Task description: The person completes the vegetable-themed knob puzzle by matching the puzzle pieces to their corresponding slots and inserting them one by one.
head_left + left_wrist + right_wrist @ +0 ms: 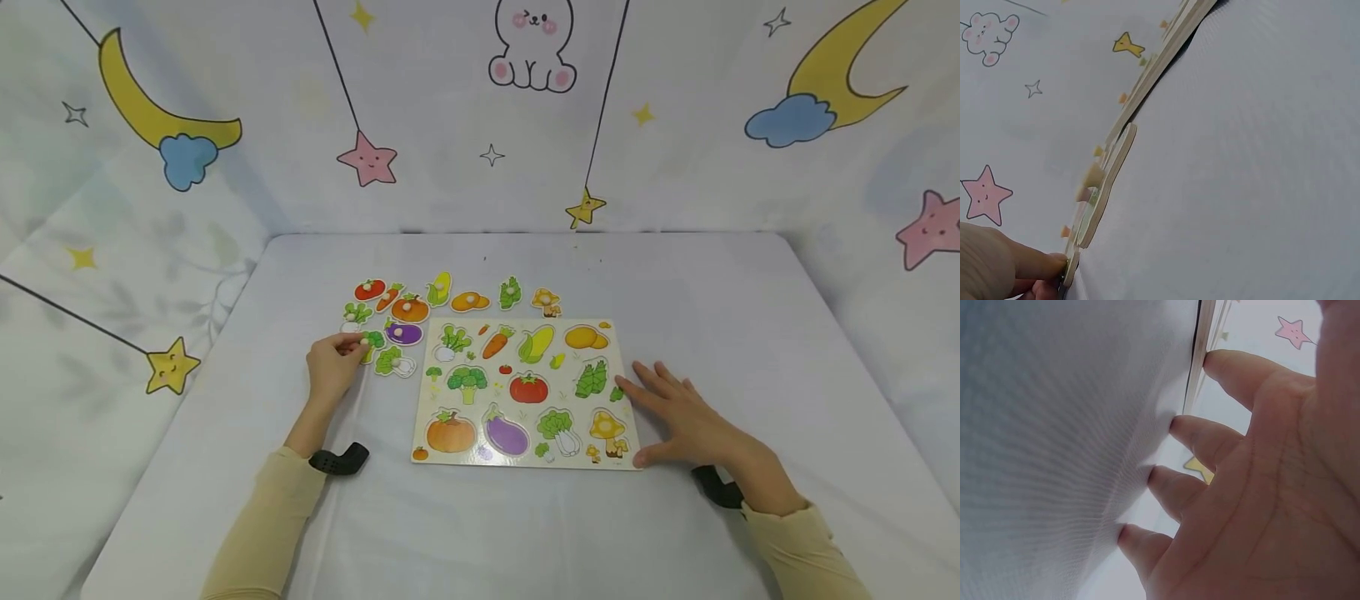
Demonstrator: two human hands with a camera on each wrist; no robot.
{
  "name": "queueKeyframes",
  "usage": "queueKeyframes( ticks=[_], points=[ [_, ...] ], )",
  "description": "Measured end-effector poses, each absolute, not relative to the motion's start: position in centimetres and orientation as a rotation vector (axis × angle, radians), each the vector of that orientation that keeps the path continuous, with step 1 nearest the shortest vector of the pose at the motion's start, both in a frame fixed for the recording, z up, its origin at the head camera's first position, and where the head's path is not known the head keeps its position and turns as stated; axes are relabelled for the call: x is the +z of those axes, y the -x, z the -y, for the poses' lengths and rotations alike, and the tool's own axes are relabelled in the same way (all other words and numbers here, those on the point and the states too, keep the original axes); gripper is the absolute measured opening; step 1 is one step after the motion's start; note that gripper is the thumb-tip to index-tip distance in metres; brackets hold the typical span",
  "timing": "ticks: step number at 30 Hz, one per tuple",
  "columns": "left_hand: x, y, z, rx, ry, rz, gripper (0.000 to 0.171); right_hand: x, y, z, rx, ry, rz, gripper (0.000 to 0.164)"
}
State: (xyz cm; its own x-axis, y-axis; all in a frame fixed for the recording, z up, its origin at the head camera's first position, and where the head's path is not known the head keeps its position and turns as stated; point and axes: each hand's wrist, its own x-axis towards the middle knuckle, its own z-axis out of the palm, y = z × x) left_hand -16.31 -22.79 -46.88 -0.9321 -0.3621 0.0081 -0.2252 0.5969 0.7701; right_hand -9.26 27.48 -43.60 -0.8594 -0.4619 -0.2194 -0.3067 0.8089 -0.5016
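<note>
My left hand (332, 367) pinches the broccoli puzzle piece (373, 340) between thumb and fingertips, left of the board. In the left wrist view its thumb and fingers show low in the corner, close to the white cloth. The wooden vegetable puzzle board (483, 337) lies flat with its printed pictures showing. My right hand (686, 421) spreads its fingers along the board's right edge, with a fingertip touching that edge and other fingertips on the cloth. Close to my left hand lie the cabbage piece (390, 362), the eggplant piece (405, 333) and the radish piece (357, 313).
Farther back lie the tomato piece (370, 289), carrot piece (389, 297), pumpkin piece (410, 309), corn piece (439, 289), potato piece (470, 301), a green vegetable piece (510, 292) and mushroom piece (547, 302). A printed cloth backdrop (450, 108) rises behind the table (525, 542).
</note>
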Motion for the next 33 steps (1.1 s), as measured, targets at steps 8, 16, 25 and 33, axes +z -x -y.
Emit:
queueKeyframes(
  ticks=[8,16,25,33],
  points=[
    [-47.0,16.2,23.3,-1.192,-0.451,2.655,0.020,-44.0,9.3,-27.5,-0.659,0.602,-2.669,0.110],
    [-44.7,15.4,22.5,-1.214,-0.360,2.629,0.020,-43.9,9.3,-27.5,-0.632,0.594,-2.671,0.111],
    [-43.3,13.5,17.5,-1.281,-0.032,2.730,0.018,-44.1,9.4,-27.6,-0.653,0.585,-2.661,0.112],
    [-43.9,12.1,13.2,-1.383,0.102,2.793,0.013,-44.0,9.2,-27.6,-0.638,0.595,-2.683,0.110]
  ],
)
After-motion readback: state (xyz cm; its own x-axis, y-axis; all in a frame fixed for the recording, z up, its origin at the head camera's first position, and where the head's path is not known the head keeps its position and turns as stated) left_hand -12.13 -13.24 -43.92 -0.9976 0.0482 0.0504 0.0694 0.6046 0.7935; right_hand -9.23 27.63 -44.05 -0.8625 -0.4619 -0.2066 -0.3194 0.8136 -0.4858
